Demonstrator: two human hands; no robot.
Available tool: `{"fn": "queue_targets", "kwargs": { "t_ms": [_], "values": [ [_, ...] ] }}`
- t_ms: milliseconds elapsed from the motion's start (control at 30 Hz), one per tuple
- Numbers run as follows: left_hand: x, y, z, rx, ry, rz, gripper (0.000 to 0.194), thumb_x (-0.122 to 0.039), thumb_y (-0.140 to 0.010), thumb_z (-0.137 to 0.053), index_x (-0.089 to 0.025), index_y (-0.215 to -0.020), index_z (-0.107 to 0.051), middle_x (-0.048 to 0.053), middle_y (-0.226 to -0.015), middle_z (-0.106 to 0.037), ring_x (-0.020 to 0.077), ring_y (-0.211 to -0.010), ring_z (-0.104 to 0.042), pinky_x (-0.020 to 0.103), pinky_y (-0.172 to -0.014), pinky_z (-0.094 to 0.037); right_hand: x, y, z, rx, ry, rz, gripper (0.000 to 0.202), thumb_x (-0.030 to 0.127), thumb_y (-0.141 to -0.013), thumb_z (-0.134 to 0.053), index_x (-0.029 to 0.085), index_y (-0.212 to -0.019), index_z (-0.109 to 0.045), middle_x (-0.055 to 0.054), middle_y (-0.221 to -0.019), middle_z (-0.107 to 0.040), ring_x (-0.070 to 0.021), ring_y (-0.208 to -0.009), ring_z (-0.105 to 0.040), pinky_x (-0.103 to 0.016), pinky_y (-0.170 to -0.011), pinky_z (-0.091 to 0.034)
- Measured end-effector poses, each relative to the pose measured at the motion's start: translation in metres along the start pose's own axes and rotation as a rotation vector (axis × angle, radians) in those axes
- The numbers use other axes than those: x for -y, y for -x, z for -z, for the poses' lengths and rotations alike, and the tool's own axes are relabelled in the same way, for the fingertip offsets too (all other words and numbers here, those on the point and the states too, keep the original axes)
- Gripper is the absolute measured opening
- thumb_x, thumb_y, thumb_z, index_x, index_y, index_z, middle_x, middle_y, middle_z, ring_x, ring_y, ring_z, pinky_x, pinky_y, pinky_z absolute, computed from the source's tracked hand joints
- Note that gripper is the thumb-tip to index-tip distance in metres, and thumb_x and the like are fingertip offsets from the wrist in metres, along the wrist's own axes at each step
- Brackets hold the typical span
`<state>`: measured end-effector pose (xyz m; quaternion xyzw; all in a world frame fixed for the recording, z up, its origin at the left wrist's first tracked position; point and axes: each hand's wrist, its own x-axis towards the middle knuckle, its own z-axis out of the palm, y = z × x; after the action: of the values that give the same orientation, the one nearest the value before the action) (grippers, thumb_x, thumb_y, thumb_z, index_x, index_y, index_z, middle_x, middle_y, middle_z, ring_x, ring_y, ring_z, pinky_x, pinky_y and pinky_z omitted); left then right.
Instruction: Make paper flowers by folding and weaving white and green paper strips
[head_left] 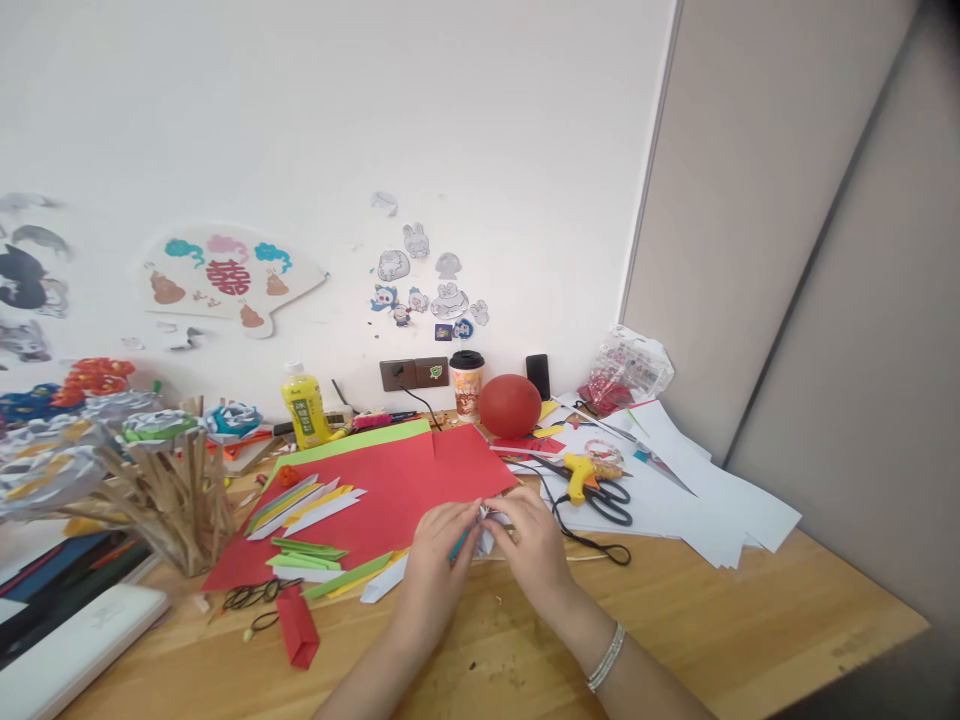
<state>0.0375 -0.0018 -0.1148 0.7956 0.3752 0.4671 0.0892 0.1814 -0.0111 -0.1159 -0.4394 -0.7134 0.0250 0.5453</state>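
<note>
Near the front middle of the table, my left hand (441,545) and my right hand (532,540) meet at the fingertips around a small white folded paper piece (485,538). The fingers of both hands are closed on it, and they hide much of its shape. A thin teal strip (459,545) shows against the left fingers. Just left of my left hand lie folded paper strips, among them a white one (385,580) and green ones (309,548). Red paper (397,468) lies flat behind them.
A yellow glue gun (580,478) and black-handled scissors (609,500) lie on white sheets (739,510) at right. Behind stand a red balloon (510,405), a paper cup (467,388) and a yellow bottle (303,405). Paper flowers (157,425) stand at left.
</note>
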Motion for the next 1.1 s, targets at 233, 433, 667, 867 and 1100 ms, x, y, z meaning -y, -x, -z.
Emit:
{"fn": "queue_targets", "kwargs": {
  "t_ms": [233,433,667,867,1100],
  "values": [
    [-0.001,-0.005,0.006,-0.119,0.159,0.254,0.028,-0.031,-0.074,-0.055,-0.023,-0.100,-0.060,0.008,-0.102,-0.063,0.0219,-0.096,-0.056,0.036,-0.085,-0.042,-0.003,-0.002,0.000,-0.062,-0.156,-0.254,0.015,0.022,-0.076,-0.055,0.021,-0.090,-0.062,-0.006,-0.089,-0.064,-0.0201,-0.084,-0.057,-0.033,-0.075,-0.045],
    [0.003,-0.012,0.012,-0.129,0.322,0.395,0.024,-0.036,-0.068,-0.061,-0.021,-0.086,-0.064,0.007,-0.094,-0.065,0.0216,-0.090,-0.058,0.034,-0.085,-0.043,-0.008,-0.003,-0.007,-0.080,-0.496,-0.444,0.016,0.022,-0.072,-0.056,0.018,-0.088,-0.056,-0.006,-0.092,-0.062,-0.0188,-0.086,-0.059,-0.030,-0.073,-0.048],
    [0.001,-0.011,0.015,-0.143,0.211,0.176,0.017,-0.031,-0.070,-0.061,-0.023,-0.085,-0.067,0.006,-0.087,-0.066,0.0224,-0.091,-0.055,0.037,-0.084,-0.042,0.000,-0.005,-0.006,-0.041,-0.629,-0.428,0.014,0.019,-0.072,-0.053,0.019,-0.086,-0.053,-0.005,-0.092,-0.061,-0.0173,-0.088,-0.058,-0.030,-0.076,-0.047],
    [0.001,-0.011,0.015,-0.181,0.279,0.295,0.032,-0.034,-0.071,-0.059,-0.024,-0.101,-0.061,0.007,-0.103,-0.063,0.0220,-0.098,-0.055,0.037,-0.086,-0.043,0.001,-0.006,-0.005,-0.063,-0.786,-0.586,0.016,0.020,-0.070,-0.053,0.018,-0.086,-0.051,-0.005,-0.090,-0.063,-0.0181,-0.084,-0.059,-0.032,-0.075,-0.047],
    [0.001,-0.012,0.020,-0.145,0.215,0.241,0.021,-0.032,-0.072,-0.059,-0.023,-0.089,-0.066,0.006,-0.091,-0.066,0.0215,-0.091,-0.056,0.035,-0.082,-0.044,0.002,-0.006,-0.005,0.034,-0.878,-0.618,0.014,0.017,-0.069,-0.053,0.017,-0.082,-0.055,-0.005,-0.089,-0.064,-0.0187,-0.085,-0.059,-0.032,-0.077,-0.046]
  ]
}}
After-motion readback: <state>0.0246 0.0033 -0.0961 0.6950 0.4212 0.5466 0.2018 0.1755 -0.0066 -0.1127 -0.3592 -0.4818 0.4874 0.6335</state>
